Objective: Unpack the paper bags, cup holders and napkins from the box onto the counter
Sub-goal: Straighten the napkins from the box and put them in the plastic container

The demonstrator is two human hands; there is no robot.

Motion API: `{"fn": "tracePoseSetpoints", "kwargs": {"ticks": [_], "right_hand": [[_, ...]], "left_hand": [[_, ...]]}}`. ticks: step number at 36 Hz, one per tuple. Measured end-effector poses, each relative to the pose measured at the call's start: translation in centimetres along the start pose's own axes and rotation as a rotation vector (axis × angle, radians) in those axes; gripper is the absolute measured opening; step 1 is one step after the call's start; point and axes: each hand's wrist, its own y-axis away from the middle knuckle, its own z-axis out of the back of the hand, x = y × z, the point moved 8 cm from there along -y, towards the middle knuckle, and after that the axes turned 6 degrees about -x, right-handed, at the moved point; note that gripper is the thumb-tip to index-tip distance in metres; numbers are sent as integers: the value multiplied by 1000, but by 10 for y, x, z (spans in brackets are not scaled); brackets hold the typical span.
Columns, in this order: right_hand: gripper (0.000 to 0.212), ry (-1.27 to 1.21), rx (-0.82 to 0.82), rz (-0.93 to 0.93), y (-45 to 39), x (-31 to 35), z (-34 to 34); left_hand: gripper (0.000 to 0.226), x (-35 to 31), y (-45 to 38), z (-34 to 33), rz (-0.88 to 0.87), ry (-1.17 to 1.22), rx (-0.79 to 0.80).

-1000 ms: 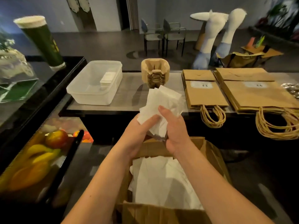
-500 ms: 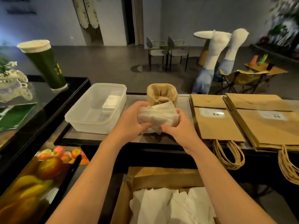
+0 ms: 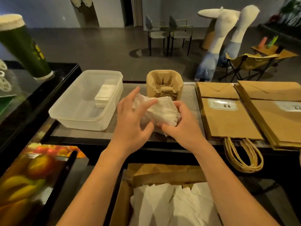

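While both hands (image 3: 135,128) flank napkins (image 3: 161,111) — seemingly near counter (image 3: 189,95) edge.

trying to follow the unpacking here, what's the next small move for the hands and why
Probably let go of the napkin stack and reach back into the box. The stack already sits on the counter before the cup holders, the left hand looks open, and more napkins remain inside.

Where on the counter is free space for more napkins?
Bare counter shows at the front edge, between the plastic tub and the napkin pile. Crowded rightward: cup holders and paper bags.
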Motion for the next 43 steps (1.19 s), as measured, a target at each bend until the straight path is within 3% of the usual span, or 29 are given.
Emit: {"fn": "tracePoseSetpoints", "kwargs": {"ticks": [5,10,14,20,26,30,33,37,40,43], "right_hand": [[78,36,29,56,1,4,-4],[74,75,20,25,1,-5,-3],[67,50,32,49,4,-1,-4],[81,-35,56,64,8,0,-4],[84,64,60,74,6,-3,-6],[66,99,40,106,2,-1,-8],[51,72,29,110,2,1,-6],[64,-29,75,58,8,-2,-2],[85,22,128,38,10,-5,-6],[82,23,78,67,5,2,-6]], "left_hand": [[57,0,6,8,-33,-203,-77],[60,-10,12,17,-27,-352,-160],[69,-33,9,8,-178,-404,-35],[73,-54,16,-10,-344,-396,139],[90,-25,12,-7,-180,-398,150],[96,-4,11,3,58,-241,76],[95,11,14,-3,260,47,101],[94,14,20,-7,389,456,53],[97,18,21,-11,477,569,58],[99,7,17,-13,457,704,71]]}}
